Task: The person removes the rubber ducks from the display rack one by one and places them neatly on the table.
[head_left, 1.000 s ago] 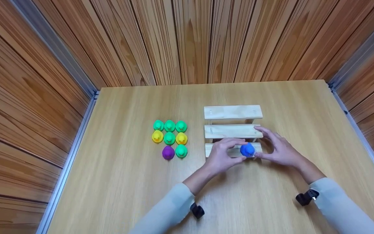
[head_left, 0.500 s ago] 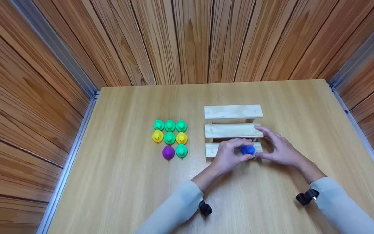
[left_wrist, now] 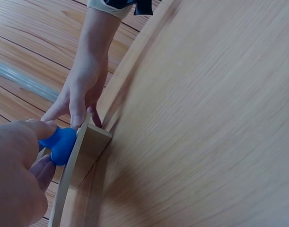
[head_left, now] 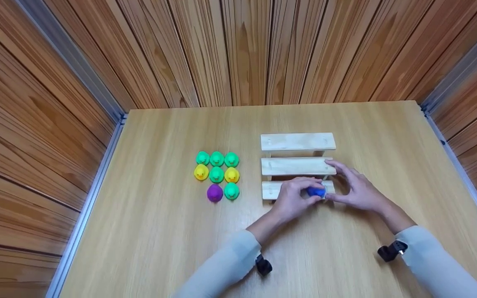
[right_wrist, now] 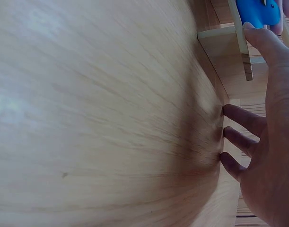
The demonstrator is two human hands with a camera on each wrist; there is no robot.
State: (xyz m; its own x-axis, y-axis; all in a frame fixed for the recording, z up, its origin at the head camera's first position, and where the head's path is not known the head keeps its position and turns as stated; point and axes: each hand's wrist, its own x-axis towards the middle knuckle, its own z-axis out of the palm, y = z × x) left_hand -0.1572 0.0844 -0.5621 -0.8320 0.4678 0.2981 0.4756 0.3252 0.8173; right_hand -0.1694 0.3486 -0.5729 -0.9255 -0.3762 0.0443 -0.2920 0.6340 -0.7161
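A small blue rubber duck [head_left: 316,192] sits at the right end of the lowest step of a pale wooden three-step rack [head_left: 298,166]. My left hand [head_left: 294,198] pinches it between thumb and fingers. In the left wrist view the duck [left_wrist: 63,145] is against the step's board. My right hand [head_left: 358,192] is at the rack's right side, index finger at the middle step's end and thumb by the lowest step. The right wrist view shows that thumb on the step's edge close to the duck [right_wrist: 260,13], while other fingertips touch the tabletop.
Left of the rack, several ducks stand in close rows: green ones [head_left: 216,174], two yellow ones [head_left: 201,172] and a purple one [head_left: 215,193]. Wood-panelled walls [head_left: 246,54] enclose the table [head_left: 147,231] at the back and sides.
My left hand has moved slightly right with its fingers now further over the blue duck, covering more of it. The right hand has stayed in place at the rack.
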